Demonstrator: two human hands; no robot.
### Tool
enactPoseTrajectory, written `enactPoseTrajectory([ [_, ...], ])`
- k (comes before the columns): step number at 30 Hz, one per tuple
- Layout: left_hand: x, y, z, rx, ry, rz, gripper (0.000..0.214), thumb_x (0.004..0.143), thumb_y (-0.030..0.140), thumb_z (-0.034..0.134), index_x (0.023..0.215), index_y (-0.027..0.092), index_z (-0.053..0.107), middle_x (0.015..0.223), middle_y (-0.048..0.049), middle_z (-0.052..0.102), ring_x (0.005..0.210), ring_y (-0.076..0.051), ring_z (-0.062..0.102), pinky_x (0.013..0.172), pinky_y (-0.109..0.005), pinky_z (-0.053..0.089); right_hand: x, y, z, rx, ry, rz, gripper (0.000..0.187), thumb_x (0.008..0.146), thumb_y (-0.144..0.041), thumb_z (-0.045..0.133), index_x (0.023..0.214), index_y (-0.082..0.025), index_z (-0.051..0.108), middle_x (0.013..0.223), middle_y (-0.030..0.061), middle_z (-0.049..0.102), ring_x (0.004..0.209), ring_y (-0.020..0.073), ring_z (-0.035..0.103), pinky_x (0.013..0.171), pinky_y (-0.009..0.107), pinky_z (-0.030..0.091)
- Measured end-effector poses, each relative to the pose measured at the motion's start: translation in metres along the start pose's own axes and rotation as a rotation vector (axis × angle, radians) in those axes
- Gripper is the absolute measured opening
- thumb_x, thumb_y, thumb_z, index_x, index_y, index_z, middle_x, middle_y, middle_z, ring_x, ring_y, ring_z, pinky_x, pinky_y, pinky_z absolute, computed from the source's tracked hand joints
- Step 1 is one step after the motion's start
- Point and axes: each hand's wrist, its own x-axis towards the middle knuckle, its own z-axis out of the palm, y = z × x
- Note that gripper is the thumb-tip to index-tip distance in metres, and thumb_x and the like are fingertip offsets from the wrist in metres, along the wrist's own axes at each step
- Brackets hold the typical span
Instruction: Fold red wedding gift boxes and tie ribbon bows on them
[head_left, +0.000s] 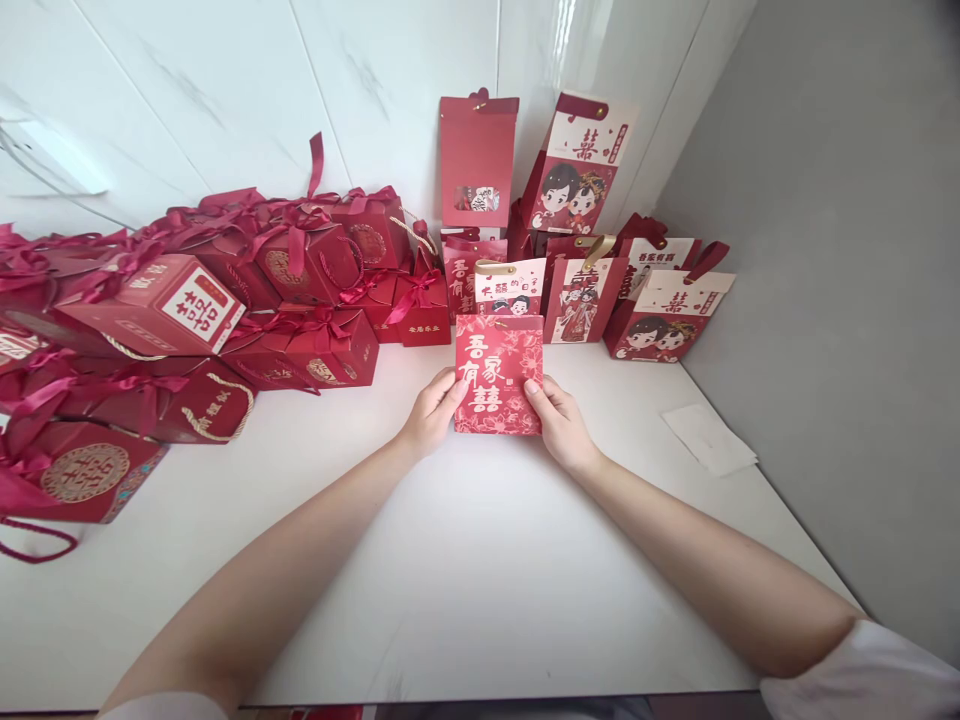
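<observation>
Between my two hands is a red gift box (499,375) with white characters and pale flower prints on its front. My left hand (435,408) is closed on its left side, and my right hand (561,420) grips the right side, both thumbs on the front edges. Right behind the held box stands a cream-topped gift box (511,285) with a gold handle. A box with a printed bridal couple in full dress (586,302) is just to the right. Whether the held box's bottom touches the table, I cannot tell.
Ribbon-tied red boxes (300,265) are piled along the left. More gift boxes stand at the back, one plain red (480,160) and one with cartoon figures (574,170) on top. White paper (709,440) lies at right, beside a grey panel (840,300). The white table (480,580) ends at a front edge.
</observation>
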Motion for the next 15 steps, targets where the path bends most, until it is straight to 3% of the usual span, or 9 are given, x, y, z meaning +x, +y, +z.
enactPoseTrajectory([
  [7, 0.0033, -0.0057, 0.0002, -0.095, 0.02, -0.062, 0.04, 0.094, 0.057, 0.056, 0.101, 0.019, 0.066, 0.108, -0.0076, 0.066, 0.105, -0.023, 0.061, 0.097, -0.034, 0.049, 0.0008, 0.0026, -0.0006, -0.009, 0.01, 0.006, 0.048, 0.091, -0.066, 0.056, 0.083, -0.02, 0.064, 0.099, 0.0054, 0.063, 0.098, 0.0244, 0.057, 0.096, 0.038, 0.044],
  [12, 0.0059, -0.0033, -0.002, -0.186, -0.063, -0.109, 0.048, 0.092, 0.061, 0.056, 0.105, 0.017, 0.068, 0.109, -0.0088, 0.071, 0.108, -0.027, 0.064, 0.098, -0.039, 0.051, 0.0016, 0.0031, -0.0003, 0.0, 0.011, 0.014, 0.047, 0.091, -0.066, 0.056, 0.083, -0.02, 0.064, 0.1, 0.0058, 0.063, 0.1, 0.0248, 0.057, 0.098, 0.039, 0.043],
  [15, 0.0053, -0.0034, -0.0015, -0.222, -0.09, -0.126, 0.048, 0.086, 0.059, 0.066, 0.108, 0.017, 0.065, 0.112, -0.0101, 0.071, 0.108, -0.029, 0.065, 0.094, -0.041, 0.054, 0.0017, 0.0026, 0.0002, 0.008, 0.008, 0.021, 0.048, 0.091, -0.066, 0.056, 0.083, -0.02, 0.065, 0.103, 0.0065, 0.064, 0.102, 0.0254, 0.058, 0.098, 0.039, 0.045],
])
